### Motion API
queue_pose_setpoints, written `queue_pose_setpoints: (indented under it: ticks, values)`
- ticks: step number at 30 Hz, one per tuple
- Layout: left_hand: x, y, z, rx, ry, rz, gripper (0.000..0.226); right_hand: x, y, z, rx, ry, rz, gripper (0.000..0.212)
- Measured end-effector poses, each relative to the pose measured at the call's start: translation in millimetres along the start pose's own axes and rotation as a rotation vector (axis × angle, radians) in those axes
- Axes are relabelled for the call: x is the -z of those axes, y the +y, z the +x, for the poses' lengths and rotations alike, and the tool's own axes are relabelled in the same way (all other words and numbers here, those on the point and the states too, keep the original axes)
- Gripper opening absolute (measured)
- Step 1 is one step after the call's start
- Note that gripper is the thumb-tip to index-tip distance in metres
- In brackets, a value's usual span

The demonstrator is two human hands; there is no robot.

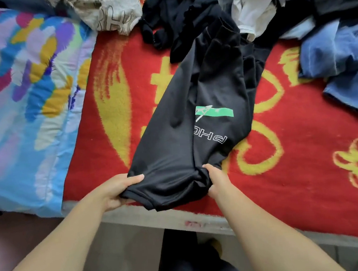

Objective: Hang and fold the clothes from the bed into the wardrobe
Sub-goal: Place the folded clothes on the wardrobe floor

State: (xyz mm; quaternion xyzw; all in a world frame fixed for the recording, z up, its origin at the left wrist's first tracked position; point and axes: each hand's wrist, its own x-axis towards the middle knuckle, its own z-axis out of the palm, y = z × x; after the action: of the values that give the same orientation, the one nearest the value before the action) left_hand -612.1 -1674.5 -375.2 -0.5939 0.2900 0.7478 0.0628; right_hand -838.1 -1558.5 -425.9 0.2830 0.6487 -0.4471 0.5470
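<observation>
Two hands grip the near end of a black T-shirt [185,121] that lies stretched across the red and yellow blanket [296,145] on the bed. The left hand [117,192] pinches the shirt's left corner, thumb on top; the right hand [217,180] has its fingers curled into bunched fabric at the right corner. The shirt's green patch and white lettering face up. Its far end reaches a pile of clothes [270,4]. A floral quilt [20,85] lies at the left.
</observation>
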Motion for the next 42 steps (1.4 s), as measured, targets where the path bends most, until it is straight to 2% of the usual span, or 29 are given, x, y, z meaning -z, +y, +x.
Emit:
queue_pose_setpoints:
  ticks: [5, 9, 12, 15, 18, 20, 21, 22, 24, 26, 27, 29, 31, 33, 35, 38, 40, 42]
  values:
    - [-44.6, -53.9, -27.7, 0.25, -0.156, 0.23, 0.007, 98.0, 3.8, -34.2, 0.215, 0.152, -0.274, 0.042]
    - [-68.8, -105.8, -54.4, 0.43, -0.246, 0.403, 0.011, 157.0, 39.5, -57.8, 0.021, 0.14, -0.481, 0.03]
    - [-72.0, -115.6, -69.8, 0.468, -0.294, 0.352, 0.011, 177.1, 50.1, -69.2, -0.064, 0.11, -0.424, 0.031]
    - [-76.3, -86.7, -71.7, 0.34, -0.267, 0.131, 0.011, 170.8, 23.6, -74.6, -0.067, 0.029, -0.2, 0.029]
    - [-92.2, -25.2, -53.2, 0.102, -0.128, -0.267, 0.012, 151.3, -27.6, -80.0, -0.015, 0.022, 0.217, 0.007]
    - [-108.6, 20.7, -37.0, -0.104, -0.109, -0.52, 0.019, 136.5, -58.0, -82.5, 0.187, 0.026, 0.478, 0.013]
    - [-117.2, 41.7, -26.1, -0.197, -0.105, -0.564, 0.023, 129.8, -69.7, -80.0, 0.329, 0.051, 0.469, 0.024]
    - [-127.0, 58.3, -15.0, -0.27, -0.077, -0.545, 0.025, 123.4, -77.3, -76.6, 0.473, 0.083, 0.353, 0.034]
    - [-147.3, 71.9, 4.5, -0.382, 0.009, -0.29, 0.033, 113.0, -78.4, -73.7, 0.753, 0.122, -0.066, 0.042]
    - [-160.7, 60.4, 20.4, -0.539, 0.131, 0.216, 0.04, 108.4, -65.6, -65.6, 1.01, 0.084, -0.628, 0.049]
    - [-162.4, 47.1, 28.8, -0.642, 0.179, 0.562, 0.046, 107.8, -56.0, -56.9, 1.087, 0.033, -0.965, 0.057]
    - [-158.1, 9.6, 43.4, -0.815, 0.185, 1.289, 0.069, 113.7, -32.1, -35.8, 1.15, -0.028, -1.621, 0.079]
    - [-149.1, -23.6, 55.2, -0.83, 0.121, 1.823, 0.091, 124.8, -18.9, -16.3, 1.054, 0.059, -2.018, 0.097]
    - [-140.6, -41.0, 68.2, -0.701, 0.101, 2.009, 0.1, 134.3, -21.4, -1.7, 0.873, 0.17, -2.12, 0.107]
    - [-132.3, -37.5, 83.6, -0.613, 0.152, 2.023, 0.104, 138.1, -32.0, 13.7, 0.788, 0.21, -2.125, 0.112]
    - [-124.6, -20.9, 101.0, -0.622, 0.186, 2.08, 0.096, 132.6, -43.5, 26.8, 0.724, 0.167, -2.181, 0.106]
    - [-126.0, -11.9, 101.1, -0.612, 0.095, 2.113, 0.086, 126.2, -45.5, 25.1, 0.682, 0.104, -2.22, 0.098]
    - [-128.7, -4.6, 89.3, -0.518, -0.033, 2.082, 0.085, 121.2, -49.7, 14.7, 0.62, 0.009, -2.247, 0.09]
